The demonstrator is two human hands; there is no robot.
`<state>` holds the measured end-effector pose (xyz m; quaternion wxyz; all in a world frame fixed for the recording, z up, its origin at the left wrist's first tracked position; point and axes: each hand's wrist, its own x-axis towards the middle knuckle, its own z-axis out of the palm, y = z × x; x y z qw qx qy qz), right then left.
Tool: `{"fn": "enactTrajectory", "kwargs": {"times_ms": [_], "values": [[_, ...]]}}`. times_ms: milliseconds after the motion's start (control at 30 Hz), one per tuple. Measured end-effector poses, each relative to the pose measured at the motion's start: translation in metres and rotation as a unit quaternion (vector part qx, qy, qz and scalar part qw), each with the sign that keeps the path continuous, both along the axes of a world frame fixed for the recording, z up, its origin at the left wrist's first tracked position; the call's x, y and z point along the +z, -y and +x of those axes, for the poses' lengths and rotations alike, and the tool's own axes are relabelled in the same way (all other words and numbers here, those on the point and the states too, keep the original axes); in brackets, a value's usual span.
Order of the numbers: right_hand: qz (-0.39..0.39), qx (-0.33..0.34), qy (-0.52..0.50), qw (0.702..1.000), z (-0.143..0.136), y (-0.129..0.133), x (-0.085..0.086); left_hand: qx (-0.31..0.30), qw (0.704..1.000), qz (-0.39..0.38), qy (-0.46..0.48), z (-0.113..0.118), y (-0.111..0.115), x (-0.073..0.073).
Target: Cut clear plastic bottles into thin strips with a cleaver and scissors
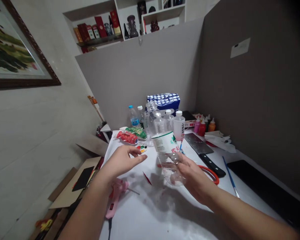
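Observation:
My right hand grips a clear plastic bottle near its lower part. The bottle has no cap, carries a white and green label, and leans with its neck up and to the left. My left hand is left of the bottle, apart from it and holding nothing, its thumb stretched out and its fingers partly curled. Below that hand a pink glue gun lies on the white table. A thin red scrap lies between the hands. Behind my right hand shows an orange-red loop handle, partly hidden.
On the right are a cleaver, a blue paintbrush and a long black slab. At the back stand several bottles, small paint bottles and a blue bag. Red and green packets lie back left.

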<state>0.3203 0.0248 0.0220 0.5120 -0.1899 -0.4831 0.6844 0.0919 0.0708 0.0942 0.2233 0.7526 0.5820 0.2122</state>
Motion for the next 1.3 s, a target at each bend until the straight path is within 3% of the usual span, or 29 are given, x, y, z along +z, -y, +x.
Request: {"fn": "enactTrajectory", "kwargs": {"times_ms": [100, 167, 200, 300, 367, 433, 567, 733, 833, 900, 967, 1167, 1300], "values": [[0.035, -0.077, 0.068, 0.994, -0.007, 0.001, -0.011, -0.068, 0.992, -0.08, 0.063, 0.014, 0.016, 0.005], [0.056, -0.075, 0.102, 0.99, -0.01, 0.005, -0.02, -0.153, 0.969, -0.136, 0.136, 0.026, 0.026, 0.005], [0.07, -0.068, 0.128, 0.987, -0.01, 0.007, -0.024, -0.164, 0.96, -0.137, 0.179, 0.03, 0.029, 0.005], [0.115, -0.061, 0.23, 0.964, -0.009, 0.012, -0.03, -0.129, 0.946, -0.139, 0.264, 0.038, 0.034, 0.004], [0.161, -0.098, 0.284, 0.94, -0.006, 0.012, -0.027, -0.099, 0.946, -0.129, 0.281, 0.038, 0.035, 0.004], [0.238, -0.183, 0.322, 0.898, -0.002, 0.009, -0.02, -0.082, 0.947, -0.11, 0.29, 0.037, 0.033, 0.004], [0.406, -0.355, 0.361, 0.761, 0.008, -0.003, -0.006, -0.066, 0.95, -0.088, 0.293, 0.036, 0.031, 0.003], [0.561, -0.429, 0.334, 0.624, 0.018, -0.006, 0.001, -0.064, 0.956, -0.085, 0.273, 0.04, 0.031, 0.0], [0.589, -0.442, 0.355, 0.576, 0.02, -0.002, 0.003, -0.078, 0.956, -0.089, 0.269, 0.039, 0.033, 0.002], [0.586, -0.442, 0.361, 0.576, 0.022, 0.002, 0.006, -0.09, 0.958, -0.08, 0.26, 0.039, 0.034, 0.004], [0.566, -0.447, 0.357, 0.594, 0.025, 0.006, 0.012, -0.075, 0.966, -0.053, 0.242, 0.038, 0.034, 0.006], [0.444, -0.462, 0.294, 0.709, 0.034, 0.007, 0.028, -0.015, 0.985, 0.034, 0.169, 0.031, 0.024, 0.007], [0.393, -0.461, 0.265, 0.75, 0.04, 0.008, 0.027, 0.012, 0.994, 0.093, 0.05, 0.023, 0.012, -0.001]]}}
